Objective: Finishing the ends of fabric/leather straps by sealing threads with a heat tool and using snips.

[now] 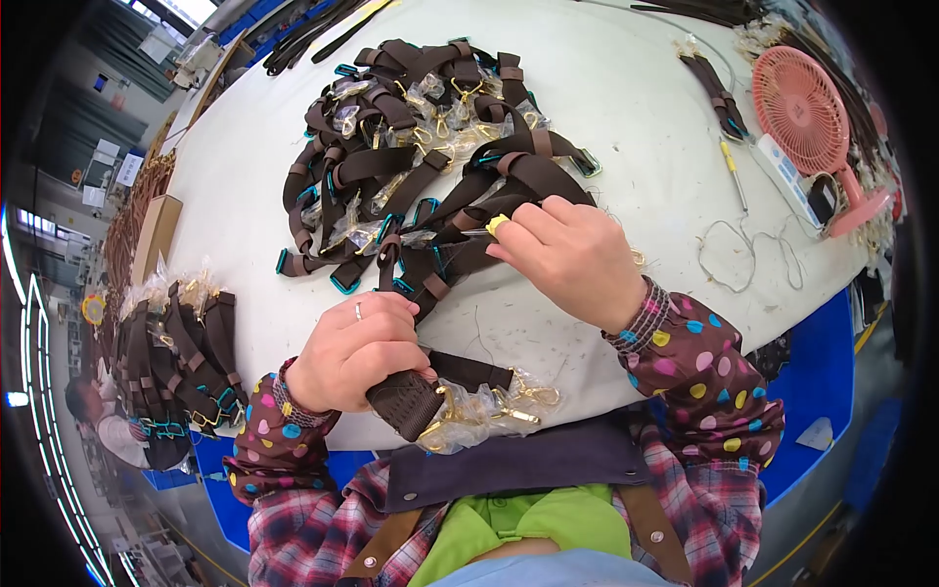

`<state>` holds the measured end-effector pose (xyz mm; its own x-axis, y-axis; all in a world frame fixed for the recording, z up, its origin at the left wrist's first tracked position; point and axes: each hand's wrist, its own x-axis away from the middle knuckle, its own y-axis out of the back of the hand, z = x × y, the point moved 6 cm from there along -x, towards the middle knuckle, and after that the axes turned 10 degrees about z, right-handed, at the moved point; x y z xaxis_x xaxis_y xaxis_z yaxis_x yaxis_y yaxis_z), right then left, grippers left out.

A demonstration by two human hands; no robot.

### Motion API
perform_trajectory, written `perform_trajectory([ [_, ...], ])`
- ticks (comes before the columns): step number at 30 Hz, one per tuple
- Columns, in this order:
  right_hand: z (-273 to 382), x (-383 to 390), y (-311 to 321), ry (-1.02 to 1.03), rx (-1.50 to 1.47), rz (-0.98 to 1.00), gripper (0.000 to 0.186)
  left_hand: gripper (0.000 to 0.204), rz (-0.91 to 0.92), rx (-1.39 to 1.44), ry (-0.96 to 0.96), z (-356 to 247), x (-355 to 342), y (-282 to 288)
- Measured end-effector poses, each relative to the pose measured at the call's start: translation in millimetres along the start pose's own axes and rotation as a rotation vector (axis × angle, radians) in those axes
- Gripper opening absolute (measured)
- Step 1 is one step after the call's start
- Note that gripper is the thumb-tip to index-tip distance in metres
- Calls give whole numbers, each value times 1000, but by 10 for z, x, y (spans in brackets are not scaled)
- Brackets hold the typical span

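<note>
My left hand (357, 354), a ring on one finger, is closed around a dark brown webbing strap (403, 403). The strap's near end hangs at the table's front edge beside gold-coloured hooks in clear plastic wrap (484, 416). To the upper right, my right hand (572, 256) is pinched, with a yellow piece (497, 224) at its fingertips. A thin, shiny length runs left from there toward a strap loop; its exact kind is unclear. Just beyond both hands lies a heap of dark straps (377, 166) with teal-edged buckles, brown keepers and wrapped gold hooks.
A bundle of straps (176, 352) hangs over the table's left edge. At the right stand a pink fan (802, 103) and a white power strip (785, 179), near a yellow-handled tool (732, 168) and loose cord (729, 256). Blue bins (817, 357) sit below the table.
</note>
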<state>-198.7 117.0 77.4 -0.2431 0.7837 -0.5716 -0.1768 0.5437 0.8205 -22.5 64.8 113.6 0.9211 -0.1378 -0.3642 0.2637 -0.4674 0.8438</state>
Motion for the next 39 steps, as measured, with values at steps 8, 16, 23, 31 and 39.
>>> perform_trajectory([
  [8, -61, 89, 70, -66, -54, 4, 25, 30, 21, -23, 2, 8, 31, -22],
  [16, -265, 218, 153, -110, -32, 8, 26, 30, 113, -170, 82, -118, -10, 197],
  [23, -976, 1111, 318, -678, -279, -198, 31, 40, 378, -394, 346, 172, -725, -202],
  [31, -970, 1264, 412, -733, -333, -248, 32, 40, 278, -769, 49, 826, -1372, -1163],
  [39, -933, 1288, 324, -544, -358, -82, 30, 23, 427, -633, 32, 307, -831, -931],
])
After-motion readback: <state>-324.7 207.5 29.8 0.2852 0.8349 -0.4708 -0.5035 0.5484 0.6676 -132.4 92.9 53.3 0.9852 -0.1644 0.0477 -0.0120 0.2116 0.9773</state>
